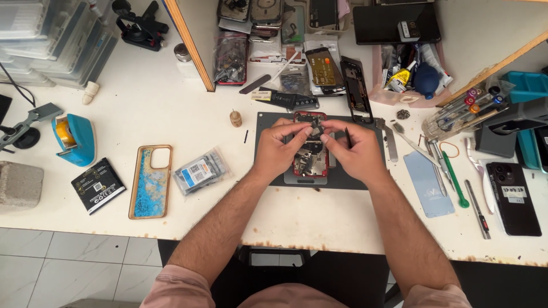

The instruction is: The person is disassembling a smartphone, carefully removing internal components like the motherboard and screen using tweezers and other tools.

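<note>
Both hands (317, 149) on opened red phone (311, 149), labelled clear packet (200, 171) nearby

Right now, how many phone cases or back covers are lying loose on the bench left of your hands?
1: a tan-rimmed blue-patterned case, flat on the white bench left of the left hand, beside a bagged part. Others may be hidden in the shelf clutter.
</note>
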